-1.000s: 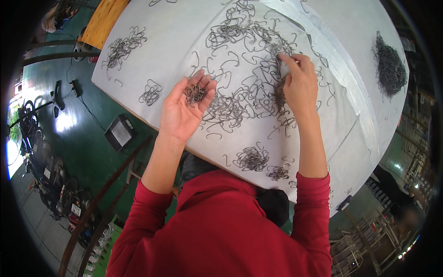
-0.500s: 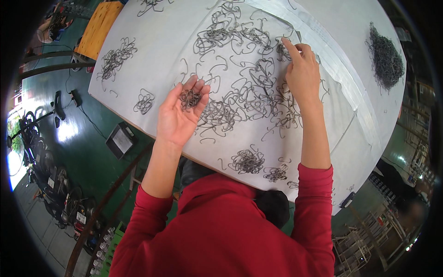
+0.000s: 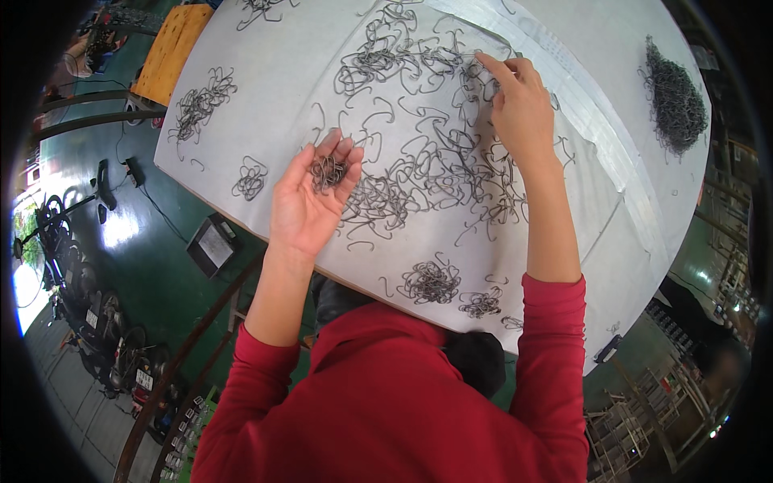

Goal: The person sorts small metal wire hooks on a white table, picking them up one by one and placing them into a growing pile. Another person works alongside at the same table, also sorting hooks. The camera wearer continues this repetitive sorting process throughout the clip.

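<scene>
My left hand (image 3: pixel 310 197) is turned palm up near the table's front edge. Its curled fingers cradle a small clump of bent metal wire hooks (image 3: pixel 328 172). Farther off to the right, my right hand (image 3: pixel 522 113) reaches palm down over the spread of loose wire hooks (image 3: pixel 451 161) in the middle. Its index finger is stretched out, apart from the thumb, with the tip at the hooks on the far side. Nothing shows between those fingers, though the underside of the hand is hidden.
The white-covered table (image 3: pixel 282 88) also bears a dense dark pile (image 3: pixel 675 109) at far right and smaller hook heaps (image 3: pixel 431 282) by the near edge and at left. A clear plastic strip (image 3: pixel 596 121) crosses the right side. A grey bin (image 3: pixel 212 245) stands on the green floor.
My right hand has shifted slightly left and away from me over the hooks. My left hand, still holding its clump, has moved only a little.
</scene>
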{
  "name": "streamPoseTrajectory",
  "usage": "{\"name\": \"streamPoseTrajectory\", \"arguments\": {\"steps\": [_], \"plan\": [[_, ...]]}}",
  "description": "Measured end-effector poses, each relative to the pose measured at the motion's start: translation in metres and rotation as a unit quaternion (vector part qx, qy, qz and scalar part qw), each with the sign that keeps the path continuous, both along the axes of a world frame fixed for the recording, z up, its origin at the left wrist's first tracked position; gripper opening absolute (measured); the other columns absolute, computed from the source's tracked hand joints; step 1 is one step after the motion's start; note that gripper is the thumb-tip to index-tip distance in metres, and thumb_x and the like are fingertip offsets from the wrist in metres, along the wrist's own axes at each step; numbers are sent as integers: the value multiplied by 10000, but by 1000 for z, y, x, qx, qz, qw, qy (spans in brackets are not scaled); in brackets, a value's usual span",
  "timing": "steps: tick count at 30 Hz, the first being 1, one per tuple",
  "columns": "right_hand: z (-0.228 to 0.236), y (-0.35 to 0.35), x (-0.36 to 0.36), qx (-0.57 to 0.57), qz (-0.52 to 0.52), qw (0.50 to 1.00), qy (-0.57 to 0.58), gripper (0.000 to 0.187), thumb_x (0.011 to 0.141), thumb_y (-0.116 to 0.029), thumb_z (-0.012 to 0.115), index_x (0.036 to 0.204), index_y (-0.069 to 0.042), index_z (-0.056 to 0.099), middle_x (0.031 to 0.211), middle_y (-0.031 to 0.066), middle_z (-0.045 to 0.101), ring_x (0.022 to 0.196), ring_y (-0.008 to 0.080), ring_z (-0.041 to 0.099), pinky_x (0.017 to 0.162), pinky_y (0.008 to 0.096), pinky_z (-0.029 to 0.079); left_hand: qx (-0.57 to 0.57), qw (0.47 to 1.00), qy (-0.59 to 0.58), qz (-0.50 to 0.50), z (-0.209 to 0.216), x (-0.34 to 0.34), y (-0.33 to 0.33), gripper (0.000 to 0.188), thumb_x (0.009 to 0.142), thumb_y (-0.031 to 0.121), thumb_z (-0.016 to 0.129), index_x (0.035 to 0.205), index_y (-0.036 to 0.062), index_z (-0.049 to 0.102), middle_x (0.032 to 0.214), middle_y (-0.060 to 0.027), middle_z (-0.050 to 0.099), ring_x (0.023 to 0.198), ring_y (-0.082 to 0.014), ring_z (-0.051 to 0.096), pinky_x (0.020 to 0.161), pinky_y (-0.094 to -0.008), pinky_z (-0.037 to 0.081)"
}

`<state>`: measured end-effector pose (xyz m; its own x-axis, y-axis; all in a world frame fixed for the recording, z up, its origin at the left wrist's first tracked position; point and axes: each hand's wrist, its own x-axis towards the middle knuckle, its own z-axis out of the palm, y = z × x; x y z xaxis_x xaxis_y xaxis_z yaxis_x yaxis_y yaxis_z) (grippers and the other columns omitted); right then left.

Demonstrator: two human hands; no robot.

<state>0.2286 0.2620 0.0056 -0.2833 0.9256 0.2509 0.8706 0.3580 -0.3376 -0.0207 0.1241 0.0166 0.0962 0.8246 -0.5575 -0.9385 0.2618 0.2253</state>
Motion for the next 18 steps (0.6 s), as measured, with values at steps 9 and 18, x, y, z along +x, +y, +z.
{"name": "streamPoseTrajectory", "arguments": {"steps": [9,18], "plan": [[7,-41,11,-35,65,997,36,399,688,93,543,981,-144,676,931,30,561,917,222,549,743,341,420,-3,1000,12,-12,-1,5,2,366,972,217,411,1181,-70,496,1086,-158,588,1063,-281,574,910,-355,509],[12,-6,2,-63,-2,996,69,248,745,-4,559,920,-123,689,926,52,598,825,242,584,690,340,466,-11,1000,9,-4,0,5,1,356,972,213,411,1168,-67,507,1077,-149,594,1053,-276,580,894,-358,519]]}}
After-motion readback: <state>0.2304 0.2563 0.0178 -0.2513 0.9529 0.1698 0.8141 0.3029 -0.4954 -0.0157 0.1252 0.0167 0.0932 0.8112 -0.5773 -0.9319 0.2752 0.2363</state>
